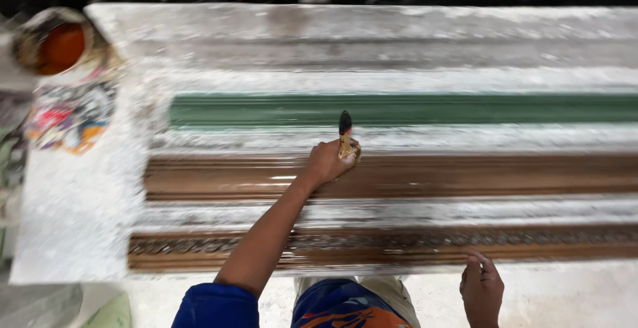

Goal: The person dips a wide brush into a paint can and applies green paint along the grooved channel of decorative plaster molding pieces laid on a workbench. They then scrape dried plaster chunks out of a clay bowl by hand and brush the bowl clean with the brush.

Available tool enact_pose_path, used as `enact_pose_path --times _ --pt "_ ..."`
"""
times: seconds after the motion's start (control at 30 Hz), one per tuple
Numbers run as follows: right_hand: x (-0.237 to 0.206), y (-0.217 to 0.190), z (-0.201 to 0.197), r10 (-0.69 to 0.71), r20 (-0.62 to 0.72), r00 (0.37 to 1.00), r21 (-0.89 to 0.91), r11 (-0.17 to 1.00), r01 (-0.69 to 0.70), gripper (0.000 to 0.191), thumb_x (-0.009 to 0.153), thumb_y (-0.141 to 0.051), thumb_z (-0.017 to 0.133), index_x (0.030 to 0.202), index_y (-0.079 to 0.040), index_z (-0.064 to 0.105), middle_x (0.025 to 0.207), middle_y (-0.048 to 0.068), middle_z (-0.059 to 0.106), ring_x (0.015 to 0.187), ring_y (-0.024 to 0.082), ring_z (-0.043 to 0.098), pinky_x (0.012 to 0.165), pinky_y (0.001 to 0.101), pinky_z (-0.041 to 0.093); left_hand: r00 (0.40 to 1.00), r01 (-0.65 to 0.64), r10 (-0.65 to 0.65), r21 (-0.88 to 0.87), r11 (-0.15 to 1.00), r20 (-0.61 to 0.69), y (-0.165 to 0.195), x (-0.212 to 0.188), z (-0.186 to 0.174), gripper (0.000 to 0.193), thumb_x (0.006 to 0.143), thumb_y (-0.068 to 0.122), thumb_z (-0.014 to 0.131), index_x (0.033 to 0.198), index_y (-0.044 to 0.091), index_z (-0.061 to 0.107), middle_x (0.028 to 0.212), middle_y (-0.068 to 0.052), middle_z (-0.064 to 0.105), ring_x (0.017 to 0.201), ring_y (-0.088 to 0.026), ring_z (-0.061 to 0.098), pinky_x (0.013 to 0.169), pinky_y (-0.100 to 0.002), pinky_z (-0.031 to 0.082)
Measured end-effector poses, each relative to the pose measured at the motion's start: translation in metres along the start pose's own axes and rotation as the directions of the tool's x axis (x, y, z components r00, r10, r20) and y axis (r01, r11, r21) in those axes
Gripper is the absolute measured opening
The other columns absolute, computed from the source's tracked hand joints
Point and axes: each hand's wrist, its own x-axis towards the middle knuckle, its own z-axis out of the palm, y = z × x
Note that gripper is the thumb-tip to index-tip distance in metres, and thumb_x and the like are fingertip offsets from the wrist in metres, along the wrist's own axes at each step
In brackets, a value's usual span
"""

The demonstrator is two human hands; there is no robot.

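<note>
Three long mouldings lying parallel across white-spattered table (73, 215). Nearest, carved brown moulding (372, 245): right hand (482, 288) resting on its front edge, fingers loosely spread, gripping nothing, likely steadying work. Left hand (327, 162) reaching over middle brown moulding (465, 175), fingers closed tight around brush (345, 135), dark bristles pointing away toward green moulding (399, 109). Middle piece looking wet and glossy. Far left, open tin (56, 47) of orange-brown liquid sitting on printed paper (70, 115), within arm's reach.

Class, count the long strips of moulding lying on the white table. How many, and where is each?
3. The green strip lies farthest away, the plain brown strip in the middle, and the carved brown strip nearest the person.
</note>
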Motion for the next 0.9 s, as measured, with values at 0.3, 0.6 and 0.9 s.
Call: enact_pose_path --times 0.3,0.6,0.9 --pt "0.056 0.094 -0.211 0.003 -0.181 0.984 0.209 0.977 0.036 0.026 0.104 -0.017 0.054 0.12 0.0 0.066 0.057 -0.004 0.044 0.045 0.003 0.036 0.04 0.0233 0.028 0.989 -0.146 0.148 0.104 0.984 -0.015 0.152 0.099 0.183 0.046 0.088 0.05 0.062 0.123 0.022 0.07 0.101 -0.015 0.077 0.096 -0.038 0.073 0.087 -0.05 0.057" --pt "0.107 0.103 -0.436 0.024 -0.396 0.918 0.254 0.964 0.084 0.03 0.107 -0.017 0.052 0.125 0.005 0.06 0.059 -0.004 0.041 0.047 0.003 0.033 0.042 0.025 0.027 0.966 -0.22 0.246 0.237 0.946 -0.084 0.328 0.191 0.374 0.037 0.09 0.043 0.065 0.121 0.023 0.071 0.093 -0.015 0.076 0.085 -0.039 0.072 0.08 -0.051 0.057" --pt "0.188 0.132 -0.558 0.113 -0.464 0.879 0.304 0.952 0.038 0.031 0.105 -0.017 0.052 0.123 0.006 0.063 0.056 -0.003 0.041 0.047 0.005 0.034 0.042 0.0266 0.028 0.951 -0.288 0.301 0.145 0.947 -0.074 0.476 0.29 0.561 0.033 0.09 0.04 0.067 0.118 0.022 0.07 0.095 -0.012 0.077 0.086 -0.037 0.073 0.08 -0.049 0.058"
